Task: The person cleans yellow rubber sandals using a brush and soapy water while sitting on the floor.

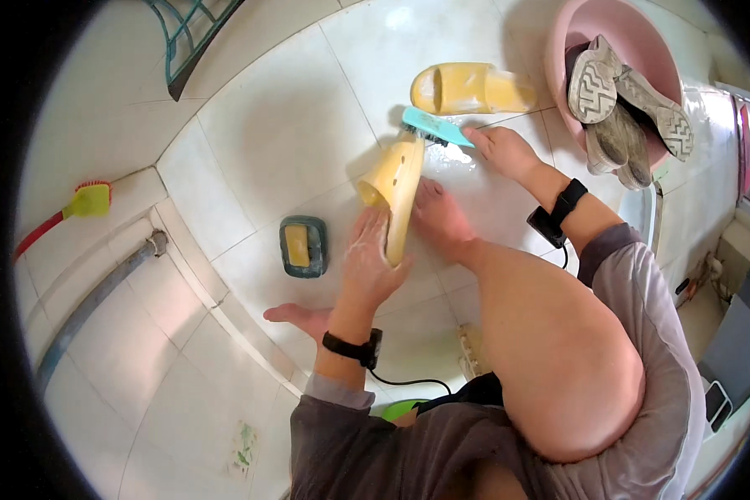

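My left hand, wet with suds, grips a yellow slipper by its heel end and holds it tilted on edge above the tiles. In my right hand is the handle of a light-blue scrubbing brush. Its dark bristles face down and meet the slipper's toe end. A second yellow slipper, streaked with foam, lies on the floor beyond the brush. To the left of my left hand, a yellow soap bar rests in a dark soap dish.
A pink basin at the far right holds several dirty shoes. A grey pipe and a green-headed brush with a red handle are at the left. A teal rack stands at the far left.
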The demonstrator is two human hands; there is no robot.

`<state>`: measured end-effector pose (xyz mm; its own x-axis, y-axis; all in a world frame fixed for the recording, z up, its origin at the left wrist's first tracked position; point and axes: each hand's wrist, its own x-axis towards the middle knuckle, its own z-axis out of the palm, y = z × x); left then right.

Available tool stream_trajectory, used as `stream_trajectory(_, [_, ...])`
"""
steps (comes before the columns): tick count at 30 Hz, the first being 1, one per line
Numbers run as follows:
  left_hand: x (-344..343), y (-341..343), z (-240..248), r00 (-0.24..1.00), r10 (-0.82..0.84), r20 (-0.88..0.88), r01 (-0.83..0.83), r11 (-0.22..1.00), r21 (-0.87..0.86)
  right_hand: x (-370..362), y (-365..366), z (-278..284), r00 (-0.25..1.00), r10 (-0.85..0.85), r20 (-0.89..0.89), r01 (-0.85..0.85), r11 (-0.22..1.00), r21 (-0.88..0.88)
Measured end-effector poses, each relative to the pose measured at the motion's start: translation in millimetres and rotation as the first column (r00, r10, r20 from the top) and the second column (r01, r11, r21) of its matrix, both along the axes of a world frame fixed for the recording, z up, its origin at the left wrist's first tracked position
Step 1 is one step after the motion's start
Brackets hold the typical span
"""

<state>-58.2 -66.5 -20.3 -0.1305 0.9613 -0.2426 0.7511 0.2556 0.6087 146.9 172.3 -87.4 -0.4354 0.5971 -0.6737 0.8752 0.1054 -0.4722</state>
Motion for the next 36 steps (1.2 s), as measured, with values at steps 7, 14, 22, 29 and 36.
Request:
stream_trajectory(7, [-1, 63, -49, -0.355, 0.545, 0.76, -0.578, 0.511, -0.637, -13, -12, 6, 0.998, 0.02, -0.064, -0.019, 1.0, 0.012])
stream_trajectory(14, [-16, 74, -52, -0.724, 0.46, 0.515, -0.3, 0.463, -0.834, -5, -30, 17, 0.987, 0.112, -0.113, -0.102, 0.991, 0.09])
stream_trajectory(22, [-23, 56, -53, -0.735, 0.05, 0.676, -0.468, 0.684, -0.559, -8, -34, 27, 0.996, 0.064, -0.066, -0.068, 0.996, -0.061])
stream_trajectory(29, [13, 53, -57, -0.654, 0.057, 0.754, -0.501, 0.715, -0.488, -35, -27, 40, 0.98, 0.031, -0.194, -0.044, 0.997, -0.061])
stream_trajectory(36, [14, 75, -11, -0.62, 0.192, 0.76, -0.563, 0.566, -0.602, -13, -32, 34, 0.984, -0.014, -0.179, 0.0, 0.997, -0.08])
